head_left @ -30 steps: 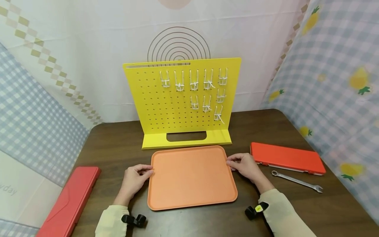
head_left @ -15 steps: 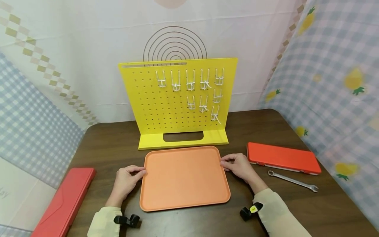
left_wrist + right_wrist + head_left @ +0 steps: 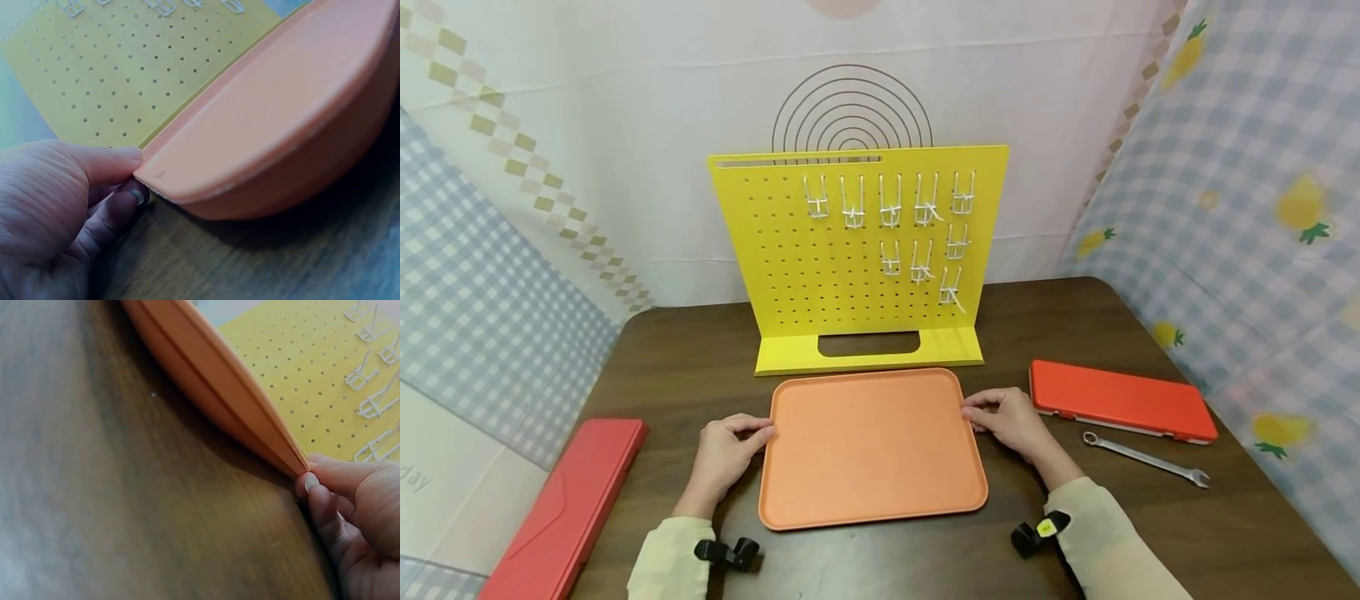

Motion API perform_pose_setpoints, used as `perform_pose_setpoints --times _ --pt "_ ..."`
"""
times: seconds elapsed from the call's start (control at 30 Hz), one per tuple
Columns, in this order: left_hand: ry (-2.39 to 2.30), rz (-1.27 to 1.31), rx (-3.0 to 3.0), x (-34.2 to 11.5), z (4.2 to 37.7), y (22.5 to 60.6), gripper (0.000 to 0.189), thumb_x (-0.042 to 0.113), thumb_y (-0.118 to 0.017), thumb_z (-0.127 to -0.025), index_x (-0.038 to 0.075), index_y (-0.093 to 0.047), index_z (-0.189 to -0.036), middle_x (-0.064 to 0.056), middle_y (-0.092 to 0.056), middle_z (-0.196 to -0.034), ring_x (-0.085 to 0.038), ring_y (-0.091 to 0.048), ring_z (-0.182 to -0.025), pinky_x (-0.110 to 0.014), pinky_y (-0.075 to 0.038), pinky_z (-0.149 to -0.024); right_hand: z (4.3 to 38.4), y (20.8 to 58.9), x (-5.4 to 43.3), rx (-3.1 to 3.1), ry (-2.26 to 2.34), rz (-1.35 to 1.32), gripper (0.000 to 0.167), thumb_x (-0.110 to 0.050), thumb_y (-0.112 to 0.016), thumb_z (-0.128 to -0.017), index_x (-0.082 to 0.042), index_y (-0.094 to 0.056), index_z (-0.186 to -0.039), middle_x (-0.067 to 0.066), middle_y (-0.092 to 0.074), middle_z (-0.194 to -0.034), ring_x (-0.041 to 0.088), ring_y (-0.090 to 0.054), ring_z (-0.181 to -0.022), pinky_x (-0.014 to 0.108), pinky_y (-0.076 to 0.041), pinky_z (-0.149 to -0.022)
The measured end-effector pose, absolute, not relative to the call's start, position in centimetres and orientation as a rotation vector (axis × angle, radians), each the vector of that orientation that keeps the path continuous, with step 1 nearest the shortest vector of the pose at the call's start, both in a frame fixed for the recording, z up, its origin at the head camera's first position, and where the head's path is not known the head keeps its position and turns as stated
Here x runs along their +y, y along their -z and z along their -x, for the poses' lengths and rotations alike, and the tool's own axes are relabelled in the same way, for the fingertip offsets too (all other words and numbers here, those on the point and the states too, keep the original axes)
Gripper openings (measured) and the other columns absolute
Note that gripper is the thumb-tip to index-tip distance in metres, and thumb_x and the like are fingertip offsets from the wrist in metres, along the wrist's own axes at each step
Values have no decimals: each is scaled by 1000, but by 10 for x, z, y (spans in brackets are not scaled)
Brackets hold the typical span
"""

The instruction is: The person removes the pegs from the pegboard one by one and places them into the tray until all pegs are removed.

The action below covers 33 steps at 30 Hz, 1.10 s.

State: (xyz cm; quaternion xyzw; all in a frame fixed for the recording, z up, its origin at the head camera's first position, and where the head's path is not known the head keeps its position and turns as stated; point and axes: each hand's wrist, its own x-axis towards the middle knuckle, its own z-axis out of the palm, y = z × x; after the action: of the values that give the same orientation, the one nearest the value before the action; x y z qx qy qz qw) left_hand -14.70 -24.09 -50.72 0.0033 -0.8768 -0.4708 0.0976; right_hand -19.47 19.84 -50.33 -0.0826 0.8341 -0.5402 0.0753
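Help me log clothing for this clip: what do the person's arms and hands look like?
The left sleeve and right sleeve are pale cream-yellow. The left hand and right hand wear no gloves. A black wrist device sits at each cuff; the right one bears a yellow label.

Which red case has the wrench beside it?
The right red case, with the wrench just in front of it; the left red case shows none beside it.

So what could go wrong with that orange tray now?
The orange tray might bump the yellow pegboard, which stands close behind it. The left hand and right hand pinch only its side edges, so it could slip or tip. Swinging it wide might make the right arm nudge the wrench lying nearby.
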Motion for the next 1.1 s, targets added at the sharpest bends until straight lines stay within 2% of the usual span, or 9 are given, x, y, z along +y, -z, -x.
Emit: perform_pose_setpoints --times 0.33,0.47,0.6,0.83,0.97,1.1 --pt "1336 -13 -2609 -244 148 506 10 17 -79 -80 11 -79 -89 -2 -73 -87 -16 -67 -80 -22 -52 -66 196 503 198 2430 1698 271 21 -16 -72 -87 -2 -74 -102 12 -71 -91 18 -66 -73 30 -55 -64" --pt "1342 2 -2614 -242 149 504 10 17 -79 -81 12 -79 -89 -1 -73 -87 -16 -67 -80 -22 -52 -66 196 493 202 2445 1727 269 24 -15 -70 -89 1 -72 -106 15 -70 -95 23 -66 -76 35 -55 -66" --pt "1331 23 -2607 -241 150 502 9 15 -79 -80 12 -79 -88 0 -72 -86 -16 -67 -79 -23 -52 -66 202 463 203 2596 1709 320 28 -20 -71 -88 1 -72 -106 14 -71 -92 23 -66 -77 38 -55 -66" --pt "1329 9 -2607 -242 149 502 9 17 -79 -81 12 -79 -89 -1 -72 -86 -16 -67 -79 -24 -52 -67 238 382 192 2863 1734 417 22 -19 -72 -88 -1 -74 -102 8 -72 -90 9 -61 -74 22 -48 -60" --pt "1331 -9 -2604 -241 147 504 10 17 -79 -81 12 -79 -90 -1 -73 -86 -16 -67 -80 -25 -52 -67 264 349 182 2740 1935 219 31 -24 -71 -89 -1 -71 -110 3 -70 -95 15 -64 -86 22 -50 -71" --pt "1331 -8 -2610 -241 145 507 9 17 -79 -81 13 -79 -90 0 -72 -87 -16 -67 -80 -25 -52 -68 284 334 175 2642 2113 65 41 -31 -71 -88 -3 -67 -118 0 -67 -98 19 -62 -96 27 -47 -81"
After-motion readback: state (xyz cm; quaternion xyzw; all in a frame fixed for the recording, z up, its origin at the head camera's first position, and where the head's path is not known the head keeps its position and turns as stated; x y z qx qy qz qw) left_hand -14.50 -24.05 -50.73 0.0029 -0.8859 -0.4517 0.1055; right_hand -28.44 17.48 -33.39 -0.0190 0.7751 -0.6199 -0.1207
